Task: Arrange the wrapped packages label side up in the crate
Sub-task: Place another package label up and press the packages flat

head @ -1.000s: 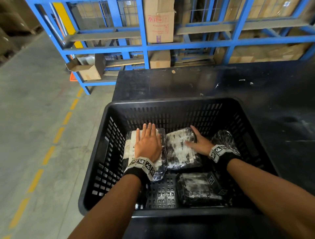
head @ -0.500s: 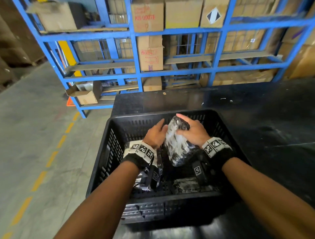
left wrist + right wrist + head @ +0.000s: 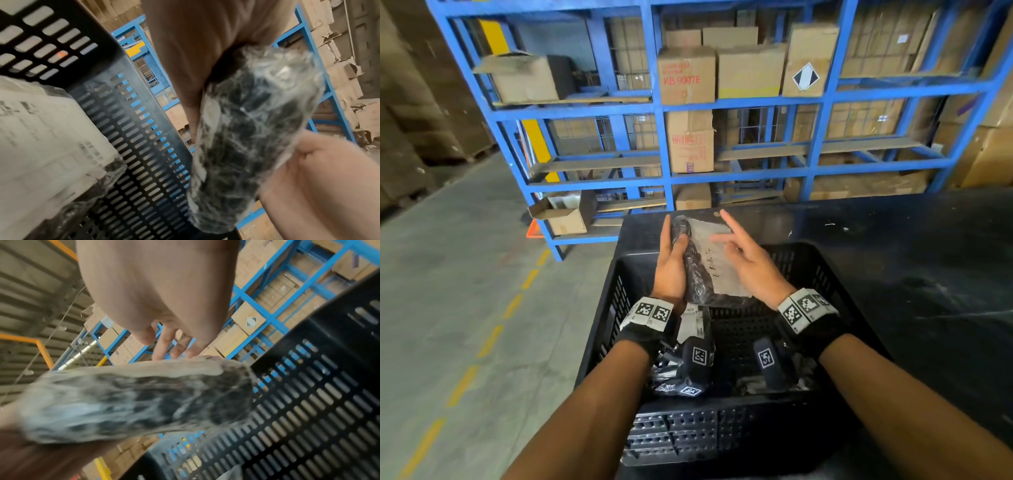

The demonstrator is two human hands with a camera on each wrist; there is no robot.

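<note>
I hold one wrapped package (image 3: 697, 274), black under clear film, on end above the far side of the black crate (image 3: 822, 270). Its white label (image 3: 717, 267) faces the right hand. My left hand (image 3: 671, 263) grips the package's left edge, thumb in front and fingers behind. My right hand (image 3: 744, 255) has its fingers spread and only its palm against the label. The left wrist view shows the package (image 3: 246, 129) below my left palm, blurred. In the right wrist view the package (image 3: 133, 402) lies under the straight fingers (image 3: 164, 345).
Another package with its label (image 3: 41, 138) up lies in the crate by the left wall. More packages (image 3: 753, 383) sit near the front, partly hidden by my wrists. The crate stands on a black table (image 3: 911, 274). Blue shelving (image 3: 739, 171) with cartons stands behind.
The package has come up out of the crate and turned so its label shows. The right hand has let go of its grip and spread its fingers. My view has tilted up.
</note>
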